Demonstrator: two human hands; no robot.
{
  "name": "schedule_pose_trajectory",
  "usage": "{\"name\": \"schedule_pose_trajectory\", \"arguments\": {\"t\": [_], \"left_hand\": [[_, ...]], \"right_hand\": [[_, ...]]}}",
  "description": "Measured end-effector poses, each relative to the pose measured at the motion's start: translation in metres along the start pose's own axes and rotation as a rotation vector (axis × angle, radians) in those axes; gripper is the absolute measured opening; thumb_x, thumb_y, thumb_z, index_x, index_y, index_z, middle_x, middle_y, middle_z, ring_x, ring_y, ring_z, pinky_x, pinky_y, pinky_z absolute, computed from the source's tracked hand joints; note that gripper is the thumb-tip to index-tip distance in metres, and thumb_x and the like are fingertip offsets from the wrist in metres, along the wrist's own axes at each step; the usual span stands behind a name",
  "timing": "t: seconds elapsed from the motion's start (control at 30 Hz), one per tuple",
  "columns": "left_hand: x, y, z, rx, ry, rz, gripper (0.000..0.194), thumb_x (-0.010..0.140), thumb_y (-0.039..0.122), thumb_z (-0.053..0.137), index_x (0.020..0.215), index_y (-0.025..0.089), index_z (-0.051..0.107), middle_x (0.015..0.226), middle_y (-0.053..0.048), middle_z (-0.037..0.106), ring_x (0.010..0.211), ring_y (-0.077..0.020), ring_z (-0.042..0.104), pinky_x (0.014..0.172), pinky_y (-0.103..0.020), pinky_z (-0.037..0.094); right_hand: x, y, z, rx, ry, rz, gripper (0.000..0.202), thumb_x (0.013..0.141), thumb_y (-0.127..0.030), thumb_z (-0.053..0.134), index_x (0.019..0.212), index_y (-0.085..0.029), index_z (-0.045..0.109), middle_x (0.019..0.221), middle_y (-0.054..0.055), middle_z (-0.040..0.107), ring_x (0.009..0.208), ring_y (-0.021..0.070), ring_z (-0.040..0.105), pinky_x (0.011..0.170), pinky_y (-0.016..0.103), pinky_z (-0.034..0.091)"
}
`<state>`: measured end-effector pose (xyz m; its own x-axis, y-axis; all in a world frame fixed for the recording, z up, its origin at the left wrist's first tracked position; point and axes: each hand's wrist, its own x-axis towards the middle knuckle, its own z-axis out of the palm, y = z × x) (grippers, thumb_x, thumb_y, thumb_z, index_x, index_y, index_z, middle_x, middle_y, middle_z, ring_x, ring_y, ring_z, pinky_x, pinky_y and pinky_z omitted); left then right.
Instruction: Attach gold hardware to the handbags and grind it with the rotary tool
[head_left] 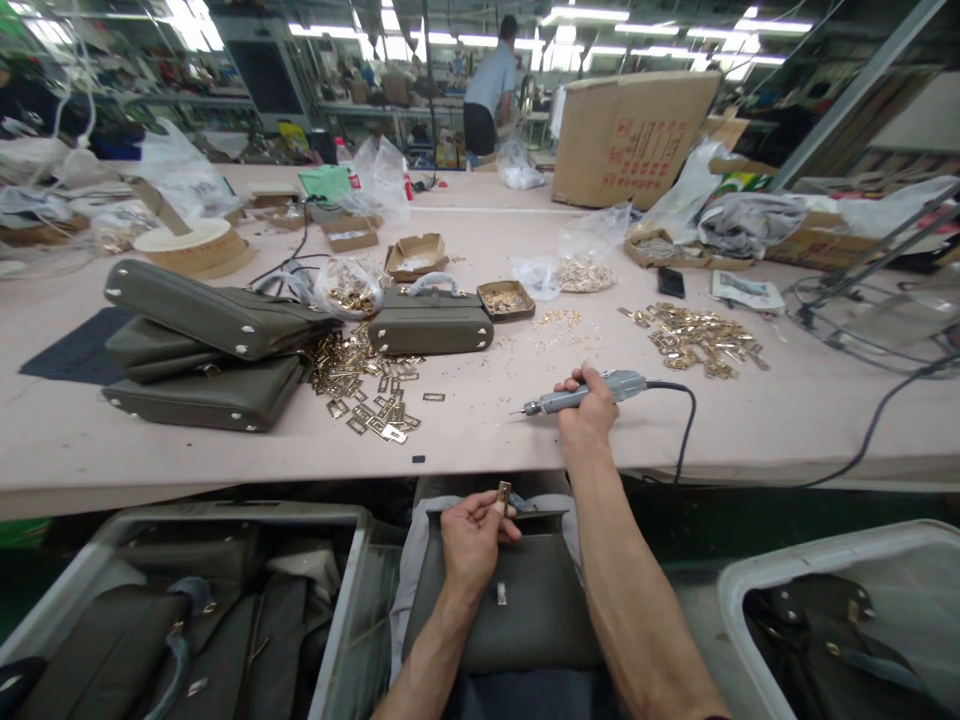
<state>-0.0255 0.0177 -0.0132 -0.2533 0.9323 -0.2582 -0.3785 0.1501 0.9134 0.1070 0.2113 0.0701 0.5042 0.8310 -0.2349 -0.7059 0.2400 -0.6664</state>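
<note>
Between the thumb and fingers of my left hand is a small gold metal plate, held upright. Below it, a dark olive handbag lies across my lap, with a small metal clasp piece on its front. My right hand wraps round a grey electric screwdriver above the table; its bit points left and a black cable trails from its back end. Left of the screwdriver, loose gold metal plates lie spread on the table beside an upright olive handbag.
Olive handbags are stacked on the table's left. A small box of screws and a gold hardware pile sit farther back. Bins with bags flank my lap. A large carton and a person are beyond.
</note>
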Motion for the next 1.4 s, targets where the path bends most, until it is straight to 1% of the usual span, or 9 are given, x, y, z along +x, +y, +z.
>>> {"name": "schedule_pose_trajectory", "arguments": {"t": [0.13, 0.23, 0.33, 0.47, 0.7, 1.03, 1.17, 1.3, 1.4], "left_hand": [[0.000, -0.002, 0.006, -0.009, 0.063, -0.011, 0.037, 0.078, 0.037, 0.079, 0.095, 0.006, 0.071, 0.075, -0.012, 0.075, 0.051, -0.0185, 0.069, 0.050, -0.028, 0.060], [0.001, -0.005, 0.010, -0.028, 0.103, -0.023, 0.036, 0.078, 0.036, 0.078, 0.096, 0.006, 0.070, 0.075, -0.012, 0.075, 0.051, -0.0191, 0.069, 0.050, -0.029, 0.060], [0.001, -0.005, 0.012, -0.039, 0.126, -0.021, 0.037, 0.078, 0.036, 0.078, 0.096, 0.005, 0.069, 0.075, -0.012, 0.075, 0.051, -0.0188, 0.069, 0.049, -0.028, 0.060], [0.001, -0.002, 0.016, -0.035, 0.142, -0.022, 0.037, 0.077, 0.037, 0.078, 0.094, 0.006, 0.070, 0.074, -0.012, 0.075, 0.050, -0.0183, 0.069, 0.049, -0.028, 0.059], [-0.001, -0.001, 0.016, -0.020, 0.150, -0.014, 0.036, 0.077, 0.037, 0.078, 0.095, 0.006, 0.071, 0.075, -0.012, 0.075, 0.051, -0.0179, 0.069, 0.050, -0.027, 0.060], [0.000, -0.005, 0.016, -0.036, 0.141, -0.001, 0.034, 0.077, 0.034, 0.078, 0.094, 0.006, 0.071, 0.074, -0.012, 0.075, 0.049, -0.0169, 0.068, 0.048, -0.026, 0.058], [-0.002, -0.006, 0.015, -0.028, 0.116, 0.047, 0.034, 0.078, 0.034, 0.079, 0.095, 0.006, 0.071, 0.073, -0.011, 0.075, 0.048, -0.0158, 0.067, 0.048, -0.025, 0.057], [-0.005, -0.004, 0.014, -0.001, 0.086, 0.085, 0.031, 0.080, 0.034, 0.077, 0.094, 0.008, 0.072, 0.071, -0.009, 0.074, 0.047, -0.0154, 0.066, 0.048, -0.024, 0.055], [-0.006, -0.003, 0.013, 0.022, 0.076, 0.092, 0.029, 0.080, 0.035, 0.077, 0.093, 0.009, 0.073, 0.071, -0.009, 0.074, 0.047, -0.0155, 0.066, 0.047, -0.023, 0.053]], "right_hand": [[-0.032, -0.022, -0.010, -0.043, -0.180, -0.041, 0.026, 0.074, -0.020, 0.077, 0.086, -0.019, 0.053, 0.071, -0.005, 0.056, 0.051, 0.0068, 0.049, 0.051, 0.022, 0.052], [-0.059, -0.033, -0.018, -0.114, -0.261, -0.077, 0.028, 0.073, -0.020, 0.079, 0.087, -0.020, 0.055, 0.069, -0.005, 0.056, 0.050, 0.0076, 0.050, 0.051, 0.024, 0.051], [-0.081, -0.034, -0.024, -0.171, -0.317, -0.122, 0.028, 0.072, -0.020, 0.081, 0.087, -0.019, 0.057, 0.067, -0.005, 0.057, 0.049, 0.0084, 0.050, 0.051, 0.025, 0.050], [-0.099, -0.028, -0.027, -0.214, -0.377, -0.147, 0.027, 0.074, -0.024, 0.083, 0.086, -0.018, 0.060, 0.064, -0.004, 0.058, 0.046, 0.0090, 0.050, 0.050, 0.026, 0.048], [-0.109, -0.017, -0.030, -0.244, -0.455, -0.153, 0.023, 0.077, -0.024, 0.083, 0.085, -0.018, 0.062, 0.062, -0.004, 0.057, 0.045, 0.0093, 0.050, 0.050, 0.027, 0.047], [-0.115, -0.009, -0.035, -0.362, -0.564, -0.274, 0.021, 0.082, -0.025, 0.081, 0.088, -0.018, 0.063, 0.061, -0.005, 0.057, 0.045, 0.0109, 0.054, 0.048, 0.027, 0.048], [-0.115, -0.013, -0.038, -0.487, -0.703, -0.216, 0.024, 0.078, -0.029, 0.085, 0.087, -0.019, 0.066, 0.066, -0.003, 0.061, 0.044, 0.0106, 0.054, 0.043, 0.026, 0.047], [-0.114, -0.020, -0.038, -0.615, -0.865, -0.169, 0.023, 0.075, -0.028, 0.088, 0.085, -0.018, 0.069, 0.078, 0.001, 0.067, 0.054, 0.0111, 0.056, 0.046, 0.024, 0.048], [-0.114, -0.024, -0.035, -0.680, -0.959, -0.160, 0.020, 0.076, -0.027, 0.087, 0.083, -0.017, 0.070, 0.078, 0.003, 0.067, 0.059, 0.0120, 0.058, 0.048, 0.024, 0.047]]}}
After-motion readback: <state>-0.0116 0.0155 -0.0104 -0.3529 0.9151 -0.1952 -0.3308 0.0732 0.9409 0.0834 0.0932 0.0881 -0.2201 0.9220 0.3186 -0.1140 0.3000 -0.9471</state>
